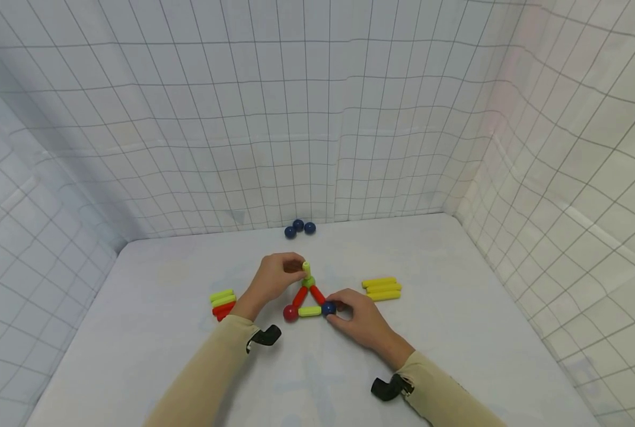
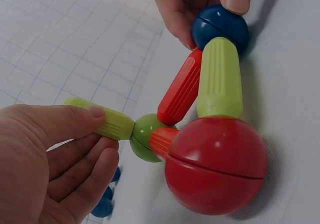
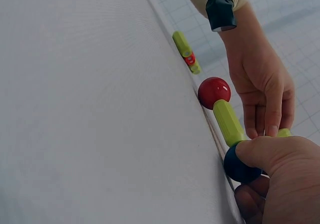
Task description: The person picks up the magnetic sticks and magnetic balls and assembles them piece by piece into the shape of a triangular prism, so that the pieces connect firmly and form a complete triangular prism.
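A triangle of rods and balls lies on the table, with a red ball (image 2: 216, 165), a blue ball (image 2: 220, 28) and a green ball (image 2: 146, 137) at its corners. Two red rods (image 2: 181, 89) meet at the green ball, and a yellow-green rod (image 2: 220, 79) joins red to blue. From the green ball another yellow-green rod (image 1: 306, 270) stands up, pinched between thumb and fingers of my left hand (image 1: 276, 276). My right hand (image 1: 361, 318) grips the blue ball, thumb on the near side and fingers beyond.
Three blue balls (image 1: 299, 226) sit together at the table's back. Several yellow rods (image 1: 383, 289) lie to the right of the triangle. Left of it, yellow-green rods (image 1: 222, 296) and red rods (image 1: 223, 311) lie side by side. Grid-patterned white cloth (image 1: 285, 118) hangs behind the table.
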`<action>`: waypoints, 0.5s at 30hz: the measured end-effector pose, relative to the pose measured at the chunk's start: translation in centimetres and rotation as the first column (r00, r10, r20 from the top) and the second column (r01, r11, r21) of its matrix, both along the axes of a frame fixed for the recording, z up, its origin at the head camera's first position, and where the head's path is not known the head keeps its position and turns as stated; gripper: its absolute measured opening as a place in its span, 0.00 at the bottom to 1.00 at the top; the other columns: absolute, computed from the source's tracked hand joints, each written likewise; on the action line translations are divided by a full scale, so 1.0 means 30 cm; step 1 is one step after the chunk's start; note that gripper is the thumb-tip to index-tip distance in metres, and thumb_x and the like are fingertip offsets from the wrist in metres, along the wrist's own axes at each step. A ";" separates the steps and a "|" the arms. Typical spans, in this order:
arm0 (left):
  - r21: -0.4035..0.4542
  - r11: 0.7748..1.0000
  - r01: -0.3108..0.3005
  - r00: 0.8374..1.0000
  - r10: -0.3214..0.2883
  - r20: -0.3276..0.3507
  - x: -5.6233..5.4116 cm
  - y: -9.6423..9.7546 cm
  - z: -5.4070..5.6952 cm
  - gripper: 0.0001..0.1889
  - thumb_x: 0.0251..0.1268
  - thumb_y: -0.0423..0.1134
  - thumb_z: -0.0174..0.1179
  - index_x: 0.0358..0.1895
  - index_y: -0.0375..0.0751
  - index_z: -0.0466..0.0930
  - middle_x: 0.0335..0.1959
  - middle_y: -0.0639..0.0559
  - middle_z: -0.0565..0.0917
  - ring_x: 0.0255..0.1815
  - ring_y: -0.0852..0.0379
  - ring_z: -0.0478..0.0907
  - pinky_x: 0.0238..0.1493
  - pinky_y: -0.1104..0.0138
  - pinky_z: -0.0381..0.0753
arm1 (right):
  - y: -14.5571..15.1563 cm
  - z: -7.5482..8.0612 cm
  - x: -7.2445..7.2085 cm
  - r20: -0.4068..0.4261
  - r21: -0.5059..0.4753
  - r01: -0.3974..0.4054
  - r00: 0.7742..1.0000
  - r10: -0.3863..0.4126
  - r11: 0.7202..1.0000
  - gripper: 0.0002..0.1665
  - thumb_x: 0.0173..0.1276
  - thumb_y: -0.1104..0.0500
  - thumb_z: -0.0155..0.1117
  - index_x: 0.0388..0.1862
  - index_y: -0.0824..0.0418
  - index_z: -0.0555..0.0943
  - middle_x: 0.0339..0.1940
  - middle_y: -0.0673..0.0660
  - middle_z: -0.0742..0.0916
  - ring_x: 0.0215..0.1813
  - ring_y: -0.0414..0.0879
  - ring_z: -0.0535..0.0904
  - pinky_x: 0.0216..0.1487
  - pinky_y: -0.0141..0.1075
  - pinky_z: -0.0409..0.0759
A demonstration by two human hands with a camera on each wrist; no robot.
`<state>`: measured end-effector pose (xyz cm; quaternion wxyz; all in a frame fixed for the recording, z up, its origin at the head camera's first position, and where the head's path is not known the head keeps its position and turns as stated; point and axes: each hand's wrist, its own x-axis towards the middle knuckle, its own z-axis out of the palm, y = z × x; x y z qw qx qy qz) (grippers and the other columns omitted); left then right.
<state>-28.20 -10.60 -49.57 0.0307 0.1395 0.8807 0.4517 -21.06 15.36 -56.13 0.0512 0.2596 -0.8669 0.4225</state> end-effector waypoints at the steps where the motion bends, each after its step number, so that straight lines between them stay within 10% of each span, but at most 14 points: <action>1: -0.002 1.000 -0.001 1.000 0.001 0.003 0.001 0.000 -0.001 0.13 0.69 0.36 0.76 0.54 0.42 0.90 0.43 0.54 0.91 0.47 0.53 0.88 0.57 0.55 0.87 | 0.000 0.000 0.000 0.000 -0.002 -0.002 1.000 0.002 1.000 0.19 0.71 0.57 0.80 0.59 0.50 0.88 0.50 0.39 0.87 0.50 0.36 0.82 0.55 0.38 0.84; 15: -0.021 1.000 0.006 1.000 -0.007 -0.017 0.003 -0.001 0.001 0.13 0.70 0.35 0.75 0.55 0.41 0.89 0.44 0.54 0.91 0.47 0.54 0.88 0.56 0.55 0.88 | 0.001 0.001 0.000 -0.002 0.004 -0.001 1.000 0.001 1.000 0.19 0.71 0.57 0.80 0.59 0.50 0.88 0.50 0.39 0.87 0.50 0.37 0.82 0.54 0.39 0.84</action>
